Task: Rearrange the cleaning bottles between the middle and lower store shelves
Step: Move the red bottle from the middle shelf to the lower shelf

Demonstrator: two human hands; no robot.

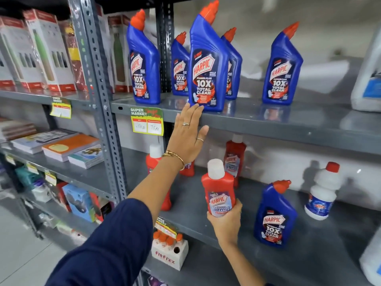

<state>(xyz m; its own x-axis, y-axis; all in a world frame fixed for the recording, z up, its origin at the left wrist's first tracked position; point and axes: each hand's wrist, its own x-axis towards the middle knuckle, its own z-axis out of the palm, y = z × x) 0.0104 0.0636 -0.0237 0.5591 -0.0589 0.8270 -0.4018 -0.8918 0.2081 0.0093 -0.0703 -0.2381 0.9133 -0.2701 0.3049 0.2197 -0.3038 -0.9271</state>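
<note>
Several blue Harpic bottles with red caps stand on the middle shelf [268, 122]; the nearest one [207, 65] is at the shelf's front edge. My left hand [188, 134] is open, its fingertips touching that bottle's base. My right hand [225, 221] grips a red Harpic bathroom cleaner bottle [219, 188] with a white cap, held upright above the lower shelf [309, 254]. On the lower shelf stand other red bottles [235, 159], one blue Harpic bottle [274, 215] and a white bottle with a red cap [323, 193].
A grey perforated upright [99, 79] separates this bay from the left bay, which holds boxed flasks [47, 50] and notebooks [70, 147]. A yellow price tag [146, 122] hangs on the middle shelf's edge. A FitFizz carton [170, 252] sits lower down. Large white jugs [369, 75] stand at the right.
</note>
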